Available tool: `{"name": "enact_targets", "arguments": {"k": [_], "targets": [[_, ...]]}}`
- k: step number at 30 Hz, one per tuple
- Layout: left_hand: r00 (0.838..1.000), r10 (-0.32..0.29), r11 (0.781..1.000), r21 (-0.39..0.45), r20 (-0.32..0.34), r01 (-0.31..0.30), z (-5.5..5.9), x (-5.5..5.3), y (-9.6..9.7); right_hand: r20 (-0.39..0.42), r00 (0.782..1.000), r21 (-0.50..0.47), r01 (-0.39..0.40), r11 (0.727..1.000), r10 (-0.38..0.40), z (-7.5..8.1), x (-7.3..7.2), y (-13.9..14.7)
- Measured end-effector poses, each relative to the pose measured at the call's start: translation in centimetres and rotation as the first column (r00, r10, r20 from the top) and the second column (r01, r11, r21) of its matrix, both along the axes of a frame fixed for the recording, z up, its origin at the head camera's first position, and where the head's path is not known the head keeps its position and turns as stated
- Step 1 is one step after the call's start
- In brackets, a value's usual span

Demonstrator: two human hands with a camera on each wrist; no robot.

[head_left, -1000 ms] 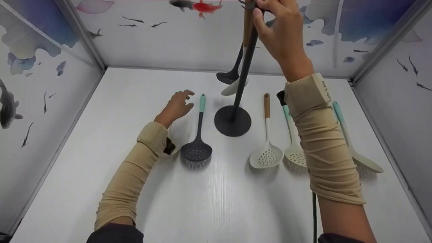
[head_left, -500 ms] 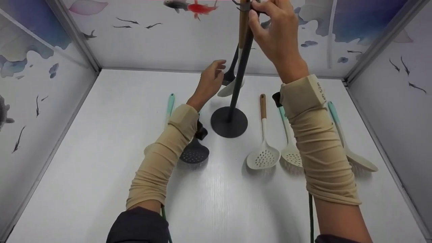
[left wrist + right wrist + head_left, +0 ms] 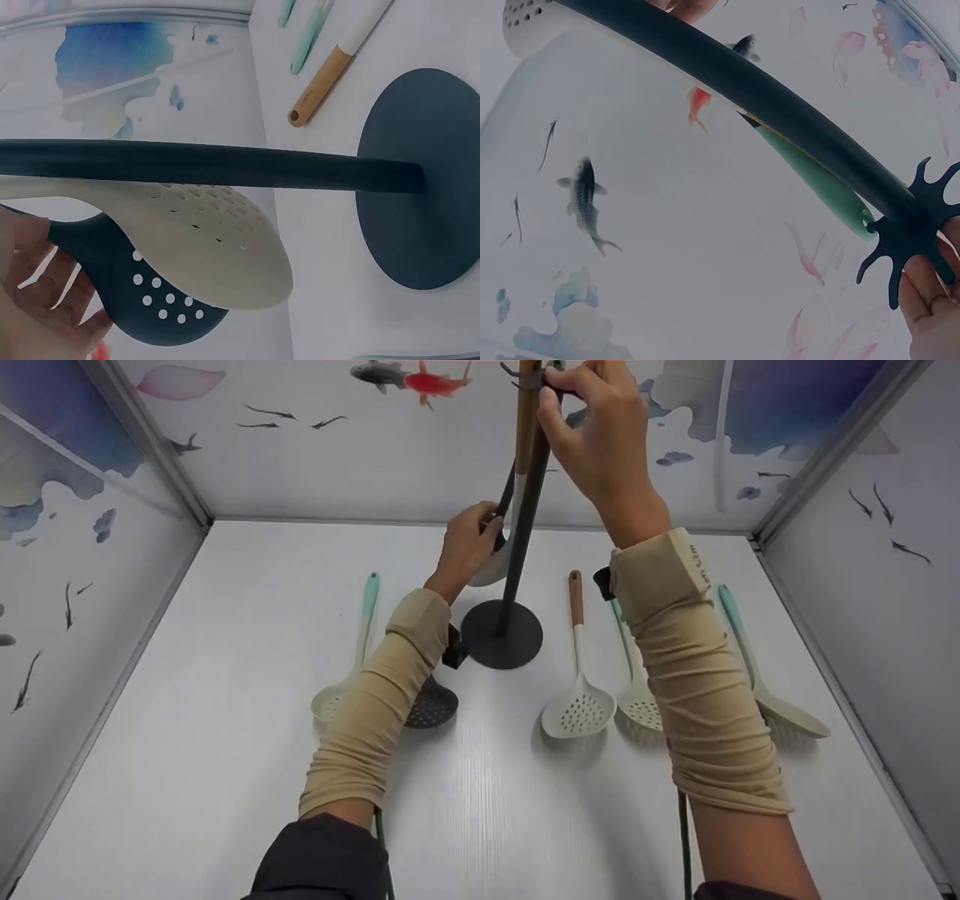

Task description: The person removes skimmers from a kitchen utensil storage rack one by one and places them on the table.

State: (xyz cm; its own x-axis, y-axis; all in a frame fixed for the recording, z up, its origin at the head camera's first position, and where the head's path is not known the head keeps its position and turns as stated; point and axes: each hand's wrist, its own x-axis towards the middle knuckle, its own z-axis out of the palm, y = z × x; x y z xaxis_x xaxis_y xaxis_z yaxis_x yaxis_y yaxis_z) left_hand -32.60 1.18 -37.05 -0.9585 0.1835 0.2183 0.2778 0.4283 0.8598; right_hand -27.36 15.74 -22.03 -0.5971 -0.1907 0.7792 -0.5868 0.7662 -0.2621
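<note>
In the head view my right hand (image 3: 604, 439) holds the top of a dark utensil stand (image 3: 526, 510). The right wrist view shows its fingers at the stand's hooked crown (image 3: 915, 221). Two skimmers hang from the stand: a dark one (image 3: 118, 266) with a green handle (image 3: 821, 184), and a white one (image 3: 195, 259) with a wooden handle (image 3: 525, 427). My left hand (image 3: 466, 540) grips the dark skimmer at its neck, just above the perforated bowl. The white bowl partly covers the dark one in the left wrist view.
Left of the stand's round base (image 3: 501, 652) lie a pale green-handled skimmer (image 3: 334, 701) and a dark skimmer (image 3: 439, 709), partly behind my left sleeve. To the right lie a wooden-handled skimmer (image 3: 577, 712), a green-handled skimmer (image 3: 637, 709) and another green-handled utensil (image 3: 787, 712). Printed walls enclose the table.
My left hand has moved right and away from me, from above the table to the hanging dark skimmer, and has taken hold of it. The right hand still holds the stand's top.
</note>
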Motion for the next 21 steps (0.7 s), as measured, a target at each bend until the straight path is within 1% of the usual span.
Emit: {"name": "enact_targets", "arguments": {"k": [5,9,11,16,19,21], "targets": [[0.998,0.048,0.999,-0.007,-0.027,-0.048,0.2,0.1,-0.3,0.011,1.000,0.019,0.016,1.000,-0.016,0.1,0.1,0.1],[0.996,0.071,0.997,-0.005,-0.060,-0.071,0.6,0.2,-0.6,0.007,1.000,0.011,0.021,1.000,-0.021,0.0,0.1,0.1],[0.994,0.087,0.996,0.001,-0.063,-0.087,0.8,0.3,-0.8,0.007,1.000,0.006,0.018,1.000,-0.018,0.0,0.1,0.1],[0.989,0.135,0.991,0.037,-0.068,-0.132,1.4,0.4,-1.3,0.016,1.000,0.006,0.021,1.000,-0.021,0.0,0.1,0.0],[0.985,0.157,0.986,0.061,-0.075,-0.153,1.4,0.4,-2.1,0.015,1.000,0.008,0.026,1.000,-0.026,0.1,0.0,0.0],[0.983,0.168,0.984,0.080,-0.073,-0.162,1.2,0.4,-2.8,0.003,1.000,-0.008,0.012,1.000,-0.012,0.1,-0.1,0.0]]}}
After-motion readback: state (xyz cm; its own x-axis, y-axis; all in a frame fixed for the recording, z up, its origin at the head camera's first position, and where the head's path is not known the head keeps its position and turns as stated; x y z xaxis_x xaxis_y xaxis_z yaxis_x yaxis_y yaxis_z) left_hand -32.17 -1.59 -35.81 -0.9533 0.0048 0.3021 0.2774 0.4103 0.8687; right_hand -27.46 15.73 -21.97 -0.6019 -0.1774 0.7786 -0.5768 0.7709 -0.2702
